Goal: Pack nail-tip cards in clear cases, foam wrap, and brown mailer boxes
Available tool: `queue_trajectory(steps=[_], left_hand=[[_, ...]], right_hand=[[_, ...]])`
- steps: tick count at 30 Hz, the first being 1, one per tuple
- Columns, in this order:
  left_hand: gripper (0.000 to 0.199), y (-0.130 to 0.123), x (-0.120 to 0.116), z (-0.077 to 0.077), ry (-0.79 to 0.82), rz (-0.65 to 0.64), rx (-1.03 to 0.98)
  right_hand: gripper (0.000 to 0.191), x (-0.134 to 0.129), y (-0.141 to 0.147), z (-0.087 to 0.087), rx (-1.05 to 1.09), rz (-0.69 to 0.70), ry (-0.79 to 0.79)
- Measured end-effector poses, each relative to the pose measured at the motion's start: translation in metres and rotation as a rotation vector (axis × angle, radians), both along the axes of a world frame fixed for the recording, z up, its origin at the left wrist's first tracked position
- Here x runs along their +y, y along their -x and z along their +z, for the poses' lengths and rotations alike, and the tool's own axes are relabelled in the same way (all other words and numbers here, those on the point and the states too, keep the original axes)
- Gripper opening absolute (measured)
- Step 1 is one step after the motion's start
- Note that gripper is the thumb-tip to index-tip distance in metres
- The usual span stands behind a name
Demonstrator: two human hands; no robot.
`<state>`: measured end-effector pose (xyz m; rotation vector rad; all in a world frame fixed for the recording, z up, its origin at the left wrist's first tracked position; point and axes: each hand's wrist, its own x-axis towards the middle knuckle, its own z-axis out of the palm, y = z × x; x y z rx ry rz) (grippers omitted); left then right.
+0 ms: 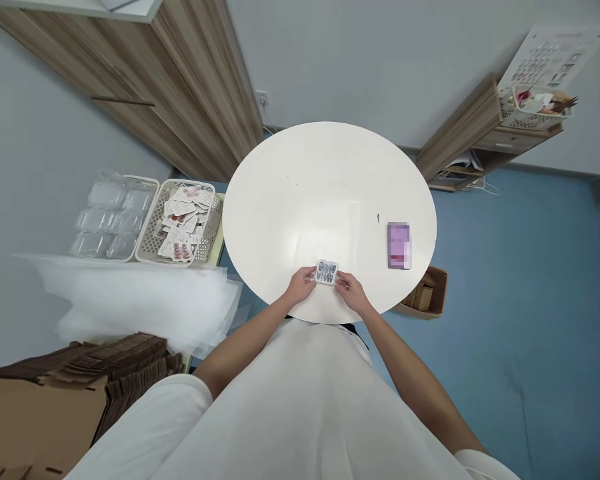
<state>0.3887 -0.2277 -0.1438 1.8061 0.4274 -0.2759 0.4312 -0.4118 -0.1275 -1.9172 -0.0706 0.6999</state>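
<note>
Near the front edge of the round white table [320,173], a small clear box of what look like press-on nails [326,272] is between my hands. Dark, shiny pieces lie in rows inside it. My left hand [301,287] grips the box by its left side, thumb and fingers pinched at the edge. On the opposite side, my right hand [351,291] has its fingers closed at the box's right edge. Further right on the table lies a purple pack [399,245], its surface blurred into blocks.
Left of the table, one white basket [143,250] holds clear plastic boxes and another [213,213] holds printed cards. White sheets [150,300] and folded cardboard [45,413] are nearer me. An open carton [437,300] stands on the floor at right. Wooden cabinets [190,73] border the wall.
</note>
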Motion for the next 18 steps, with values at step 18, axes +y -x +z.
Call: queue_trajectory(steps=[18], left_hand=[[0.052,0.022,0.008,0.001,-0.277,-0.127,-0.071]], right_hand=[[0.039,0.003,0.014,-0.01,-0.385,0.215,0.204]])
